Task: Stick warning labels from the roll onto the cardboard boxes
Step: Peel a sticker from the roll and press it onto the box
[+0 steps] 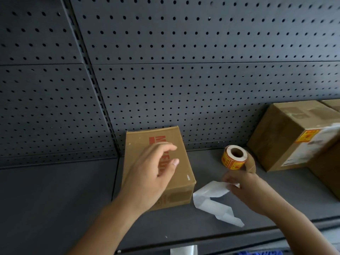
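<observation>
1 head-worn view, angled forward and down, close over shelf (193,227), facing pegboard wall (184,70)

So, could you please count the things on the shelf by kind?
Cardboard boxes: 3, namely the small box under the left hand, a large box at right, and a box corner behind it
Label roll: 1
White backing strip, at the right hand: 1
Total: 5

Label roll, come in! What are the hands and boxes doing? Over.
Left hand open above small box. Right hand pinching backing strip by label roll. Right box already labelled. Nothing blocking.
</observation>
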`<state>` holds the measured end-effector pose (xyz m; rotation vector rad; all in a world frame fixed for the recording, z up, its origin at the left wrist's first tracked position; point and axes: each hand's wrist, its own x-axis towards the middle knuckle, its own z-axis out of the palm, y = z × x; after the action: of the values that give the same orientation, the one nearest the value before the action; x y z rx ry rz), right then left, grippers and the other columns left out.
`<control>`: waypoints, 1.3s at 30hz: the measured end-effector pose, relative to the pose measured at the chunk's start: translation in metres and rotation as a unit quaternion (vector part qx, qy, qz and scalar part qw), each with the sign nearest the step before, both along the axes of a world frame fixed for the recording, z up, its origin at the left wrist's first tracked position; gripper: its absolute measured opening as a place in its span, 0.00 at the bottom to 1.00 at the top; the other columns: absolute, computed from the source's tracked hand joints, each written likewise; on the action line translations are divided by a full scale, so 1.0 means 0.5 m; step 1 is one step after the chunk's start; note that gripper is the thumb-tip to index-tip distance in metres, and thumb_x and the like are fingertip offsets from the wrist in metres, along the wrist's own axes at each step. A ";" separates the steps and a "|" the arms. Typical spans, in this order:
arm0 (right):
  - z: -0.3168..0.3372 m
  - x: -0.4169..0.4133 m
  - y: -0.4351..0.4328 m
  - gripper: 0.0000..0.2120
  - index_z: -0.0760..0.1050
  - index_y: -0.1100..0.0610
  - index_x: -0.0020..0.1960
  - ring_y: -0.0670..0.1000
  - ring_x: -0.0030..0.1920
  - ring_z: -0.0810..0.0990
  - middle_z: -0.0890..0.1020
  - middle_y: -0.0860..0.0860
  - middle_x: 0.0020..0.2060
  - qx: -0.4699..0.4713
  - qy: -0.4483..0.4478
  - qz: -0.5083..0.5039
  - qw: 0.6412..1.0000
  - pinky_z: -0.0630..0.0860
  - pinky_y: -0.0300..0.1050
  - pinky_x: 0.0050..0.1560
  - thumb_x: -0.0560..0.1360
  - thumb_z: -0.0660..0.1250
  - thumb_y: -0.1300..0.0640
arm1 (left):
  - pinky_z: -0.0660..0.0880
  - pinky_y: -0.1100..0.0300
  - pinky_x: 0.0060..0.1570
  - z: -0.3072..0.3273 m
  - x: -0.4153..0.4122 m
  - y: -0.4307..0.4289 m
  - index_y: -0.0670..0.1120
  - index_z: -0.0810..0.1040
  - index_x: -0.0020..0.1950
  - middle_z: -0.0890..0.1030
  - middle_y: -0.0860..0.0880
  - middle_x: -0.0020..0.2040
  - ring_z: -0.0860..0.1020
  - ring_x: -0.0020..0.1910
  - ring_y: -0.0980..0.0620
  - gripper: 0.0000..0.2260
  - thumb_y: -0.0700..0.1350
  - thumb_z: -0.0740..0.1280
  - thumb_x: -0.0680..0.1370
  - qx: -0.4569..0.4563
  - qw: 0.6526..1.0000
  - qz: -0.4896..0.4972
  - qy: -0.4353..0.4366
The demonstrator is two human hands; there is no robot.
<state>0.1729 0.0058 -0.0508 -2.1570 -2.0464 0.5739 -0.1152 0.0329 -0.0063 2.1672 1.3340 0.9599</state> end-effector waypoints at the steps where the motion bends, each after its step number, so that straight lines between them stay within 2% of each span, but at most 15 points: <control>1: 0.008 0.002 -0.001 0.07 0.76 0.40 0.53 0.43 0.49 0.81 0.80 0.39 0.49 0.007 0.021 0.004 1.000 0.80 0.41 0.50 0.80 0.67 0.52 | 0.64 0.78 0.62 0.003 0.018 -0.002 0.57 0.75 0.67 0.75 0.66 0.65 0.70 0.67 0.70 0.16 0.57 0.62 0.81 -0.004 1.000 -0.029 0.007; 3: 0.030 0.003 -0.007 0.07 0.78 0.40 0.52 0.38 0.43 0.79 0.79 0.36 0.44 0.031 0.053 0.016 0.998 0.76 0.34 0.43 0.80 0.67 0.53 | 0.67 0.74 0.58 0.011 0.056 -0.004 0.59 0.72 0.69 0.73 0.67 0.66 0.71 0.65 0.69 0.17 0.60 0.62 0.81 -0.025 0.996 -0.081 0.023; 5: 0.049 0.006 -0.013 0.08 0.79 0.42 0.50 0.38 0.42 0.79 0.79 0.36 0.42 0.073 0.085 0.032 0.993 0.74 0.31 0.42 0.79 0.68 0.56 | 0.69 0.71 0.57 0.020 0.096 -0.001 0.61 0.70 0.71 0.72 0.67 0.68 0.71 0.64 0.68 0.20 0.63 0.63 0.80 -0.057 0.990 -0.124 0.038; 9: 0.070 0.017 -0.019 0.08 0.80 0.48 0.48 0.46 0.47 0.80 0.81 0.41 0.43 0.152 0.135 0.070 0.977 0.76 0.38 0.47 0.77 0.70 0.61 | 0.72 0.59 0.64 0.042 0.174 0.022 0.60 0.67 0.73 0.76 0.62 0.68 0.75 0.64 0.61 0.28 0.70 0.62 0.75 -0.169 0.965 -0.194 0.042; 12: 0.077 0.018 -0.025 0.11 0.80 0.48 0.49 0.46 0.51 0.80 0.81 0.40 0.47 0.169 0.136 0.117 0.969 0.76 0.38 0.51 0.77 0.70 0.64 | 0.77 0.50 0.61 0.034 0.230 0.057 0.55 0.77 0.62 0.83 0.56 0.57 0.81 0.56 0.56 0.27 0.72 0.55 0.77 -0.218 0.963 -0.158 0.034; 15: 0.070 0.017 -0.033 0.12 0.80 0.48 0.51 0.41 0.57 0.78 0.79 0.36 0.51 0.180 0.152 0.121 0.964 0.75 0.35 0.57 0.77 0.69 0.66 | 0.79 0.43 0.59 0.021 0.267 0.092 0.43 0.80 0.54 0.86 0.44 0.51 0.84 0.51 0.46 0.26 0.65 0.59 0.80 -0.288 0.942 -0.167 0.030; 18: 0.066 0.021 -0.034 0.11 0.80 0.48 0.51 0.44 0.57 0.79 0.80 0.37 0.51 0.202 0.177 0.100 0.958 0.76 0.39 0.56 0.77 0.69 0.65 | 0.77 0.43 0.63 0.020 0.281 0.106 0.38 0.81 0.53 0.86 0.40 0.52 0.84 0.55 0.43 0.28 0.63 0.58 0.82 -0.351 0.915 -0.197 0.029; 21: 0.068 0.025 -0.024 0.13 0.80 0.48 0.50 0.48 0.54 0.80 0.80 0.40 0.49 0.240 0.223 0.072 0.942 0.77 0.39 0.53 0.77 0.69 0.67 | 0.73 0.48 0.66 0.021 0.279 0.107 0.44 0.84 0.51 0.86 0.46 0.51 0.81 0.56 0.48 0.31 0.70 0.57 0.79 -0.356 0.912 -0.201 0.026; 24: 0.056 0.029 -0.010 0.15 0.80 0.51 0.52 0.50 0.56 0.81 0.80 0.43 0.52 0.257 0.282 0.044 0.923 0.78 0.41 0.56 0.77 0.68 0.70 | 0.71 0.53 0.69 0.011 0.270 0.112 0.48 0.86 0.54 0.86 0.53 0.54 0.80 0.61 0.55 0.27 0.70 0.61 0.78 -0.401 0.891 -0.207 -0.049; 27: 0.040 0.033 0.000 0.16 0.79 0.53 0.54 0.52 0.59 0.82 0.80 0.49 0.56 0.266 0.364 0.005 0.893 0.80 0.46 0.56 0.78 0.66 0.73 | 0.68 0.56 0.70 -0.003 0.270 0.122 0.49 0.85 0.58 0.86 0.53 0.58 0.78 0.64 0.57 0.17 0.59 0.70 0.78 -0.404 0.886 -0.207 -0.094; 30: 0.035 0.032 0.005 0.13 0.77 0.57 0.54 0.52 0.57 0.83 0.82 0.53 0.55 0.279 0.433 -0.047 0.856 0.81 0.49 0.55 0.78 0.65 0.74 | 0.73 0.54 0.67 -0.012 0.274 0.128 0.47 0.85 0.59 0.87 0.47 0.55 0.82 0.61 0.49 0.11 0.45 0.74 0.77 -0.386 0.901 -0.167 -0.108; 32: 0.031 0.034 0.008 0.13 0.78 0.55 0.53 0.51 0.55 0.83 0.83 0.53 0.53 0.305 0.414 -0.090 0.853 0.82 0.47 0.52 0.78 0.67 0.71 | 0.77 0.47 0.61 -0.013 0.277 0.131 0.49 0.85 0.56 0.87 0.47 0.52 0.83 0.56 0.44 0.08 0.43 0.72 0.78 -0.368 0.915 -0.126 -0.104; 33: 0.027 0.037 0.010 0.13 0.78 0.52 0.52 0.50 0.53 0.83 0.83 0.52 0.52 0.312 0.396 -0.114 0.856 0.82 0.46 0.50 0.78 0.68 0.69 | 0.79 0.47 0.57 -0.013 0.279 0.132 0.50 0.85 0.54 0.87 0.48 0.51 0.84 0.53 0.45 0.06 0.43 0.72 0.78 -0.358 0.922 -0.110 -0.098; 36: 0.015 0.045 0.016 0.08 0.77 0.47 0.50 0.49 0.47 0.83 0.83 0.48 0.49 0.284 0.348 -0.170 0.877 0.82 0.44 0.46 0.78 0.71 0.60 | 0.80 0.59 0.44 -0.014 0.283 0.130 0.52 0.83 0.52 0.86 0.51 0.49 0.84 0.44 0.53 0.05 0.43 0.69 0.80 -0.349 0.927 -0.096 -0.100; 39: 0.000 0.042 0.023 0.06 0.77 0.46 0.52 0.44 0.43 0.81 0.82 0.45 0.48 0.229 0.307 -0.186 0.905 0.77 0.37 0.40 0.76 0.72 0.50 | 0.78 0.61 0.40 -0.019 0.287 0.125 0.53 0.83 0.53 0.85 0.52 0.48 0.82 0.44 0.54 0.06 0.43 0.68 0.81 -0.347 0.926 -0.106 -0.107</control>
<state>0.1938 0.0174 -0.0510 -1.7216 -1.2425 0.5542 0.0283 0.0956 -0.0160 1.5675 1.0842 0.5066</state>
